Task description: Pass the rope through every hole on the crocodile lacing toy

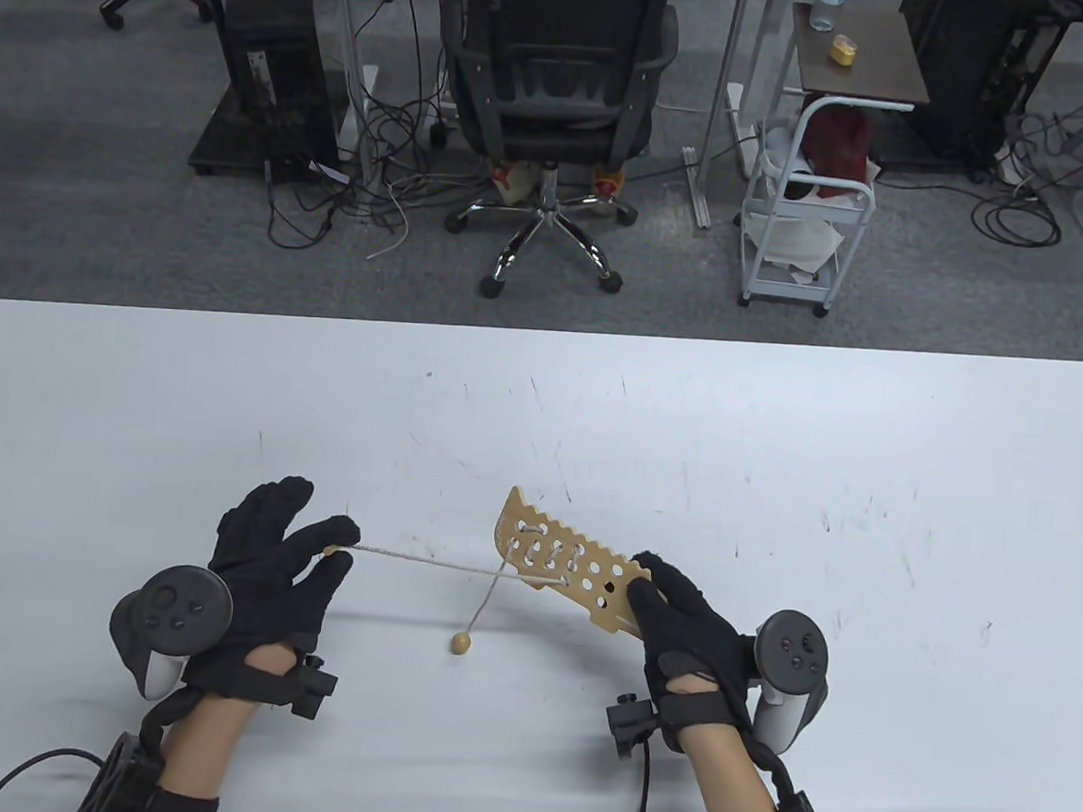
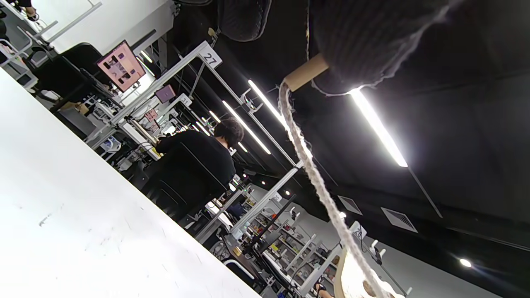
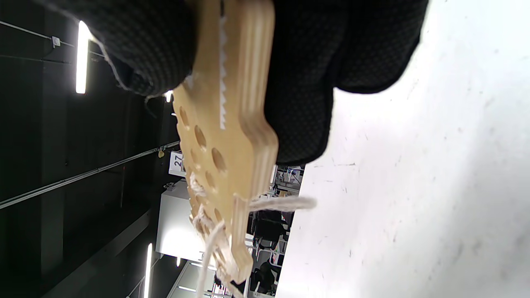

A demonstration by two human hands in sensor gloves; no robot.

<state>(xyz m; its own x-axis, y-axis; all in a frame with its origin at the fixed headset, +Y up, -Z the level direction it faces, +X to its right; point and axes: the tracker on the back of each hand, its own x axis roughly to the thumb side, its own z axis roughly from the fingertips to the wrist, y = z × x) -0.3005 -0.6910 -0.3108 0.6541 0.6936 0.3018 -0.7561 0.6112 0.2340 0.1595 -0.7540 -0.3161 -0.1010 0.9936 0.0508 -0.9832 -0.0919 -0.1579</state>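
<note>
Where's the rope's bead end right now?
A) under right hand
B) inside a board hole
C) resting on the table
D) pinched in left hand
C: the bead lies on the table between the hands, while the left hand pinches the rope's wooden tip.

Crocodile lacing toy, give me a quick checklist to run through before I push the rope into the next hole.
1. Right hand grips the crocodile board at one end: ok.
2. Left hand pinches the wooden needle tip of the rope: ok.
3. Rope pulled taut between needle and board: ok.
4. Stopper bead hangs from the board on its rope end, near the table: ok.
5. Empty holes left near the right hand: ok, several show open.
6. Which hole comes next in order: cannot tell.
</note>
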